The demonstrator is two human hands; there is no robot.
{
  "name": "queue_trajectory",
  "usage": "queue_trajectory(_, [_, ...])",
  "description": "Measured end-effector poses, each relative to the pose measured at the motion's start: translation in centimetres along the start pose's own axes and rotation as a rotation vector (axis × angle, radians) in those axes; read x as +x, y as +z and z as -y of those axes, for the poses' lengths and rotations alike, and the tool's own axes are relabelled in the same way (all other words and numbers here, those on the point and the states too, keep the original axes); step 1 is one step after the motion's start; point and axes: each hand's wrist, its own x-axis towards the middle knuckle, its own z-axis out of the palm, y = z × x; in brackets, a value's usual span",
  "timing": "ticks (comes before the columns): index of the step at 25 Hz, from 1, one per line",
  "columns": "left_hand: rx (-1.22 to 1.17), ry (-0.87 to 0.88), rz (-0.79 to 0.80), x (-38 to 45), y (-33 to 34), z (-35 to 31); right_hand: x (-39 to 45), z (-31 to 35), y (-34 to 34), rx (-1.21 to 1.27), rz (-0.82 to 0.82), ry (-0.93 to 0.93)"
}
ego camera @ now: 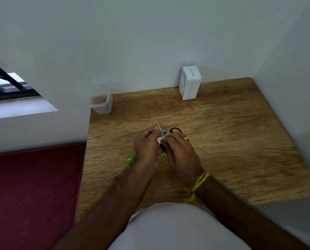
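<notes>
1. Wristbands, yellow, on the right forearm, nearest us.
2. Left hand above the surface, grip pinching a small white piece; green wrapper just beside it.
3. Right hand, grip curled on the scissors, blades apart.
4. Far back: white box, clear container, both by the wall.

Both hands meet above the wooden counter. The right hand grips black-handled scissors, blades pointing away. The left hand pinches a small white piece at the blades; what it is cannot be told. A green packet lies beside the left wrist. A white carton stands upright against the wall.
</notes>
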Motion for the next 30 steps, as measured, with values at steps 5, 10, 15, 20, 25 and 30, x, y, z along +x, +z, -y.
queue_trajectory(5, [-0.006, 0.028, 0.015, 0.0, 0.1, 0.0, 0.4, 0.4, -0.1, 0.038, -0.008, 0.009])
queue_trajectory(10, [-0.015, 0.068, 0.036, -0.2, 0.1, -0.2, -0.2, 0.7, -0.2, 0.029, -0.056, -0.045])
queue_trajectory(15, [-0.040, 0.075, 0.027, 0.0, 0.1, -0.2, -1.6, 0.1, 0.0, -0.005, -0.016, -0.065])
queue_trajectory(20, [-0.031, 0.069, 0.009, 0.1, 0.2, -0.4, -2.1, 0.1, -0.3, -0.011, -0.095, -0.090])
queue_trajectory(25, [-0.070, 0.050, 0.026, 0.0, 0.1, -0.8, -2.0, -0.3, -0.5, -0.013, -0.134, -0.087])
queue_trajectory(30, [-0.087, 0.037, 0.030, 0.0, -0.5, -1.0, -1.6, -0.3, -0.6, 0.046, -0.111, -0.050])
